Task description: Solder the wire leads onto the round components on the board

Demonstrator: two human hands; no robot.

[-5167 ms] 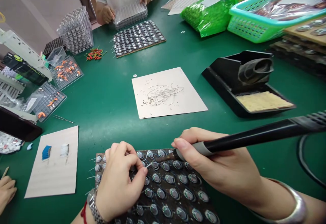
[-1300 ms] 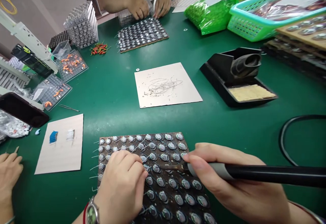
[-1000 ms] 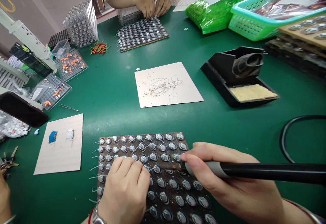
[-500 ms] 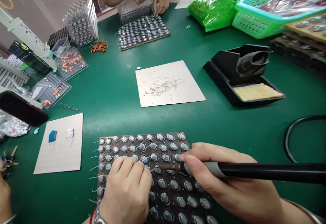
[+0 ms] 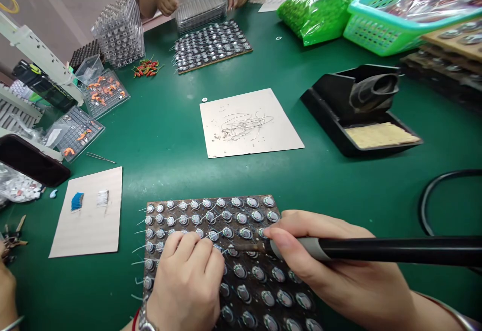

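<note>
A dark board (image 5: 259, 286) with rows of small round metal parts lies at the bottom centre, thin wires sticking out at its left edge. My left hand (image 5: 188, 276) rests over it with curled fingers; the fingertips and whatever they pinch are hidden, though a thin wire end shows beside them. In my right hand (image 5: 339, 270) is a soldering iron (image 5: 361, 248), held like a pen. Its tip points left and reaches the round part next to my left fingers.
A card with wire scraps (image 5: 250, 125) lies mid-table; a black iron stand with sponge (image 5: 361, 115) is to its right. Another card (image 5: 90, 215) lies left. Across the table, a person's hands are near a second board (image 5: 213, 44). A green basket (image 5: 376, 34) stands back right.
The other person's hands have moved apart, one going left away from the clear trays. My hands and the soldering iron have barely shifted.
</note>
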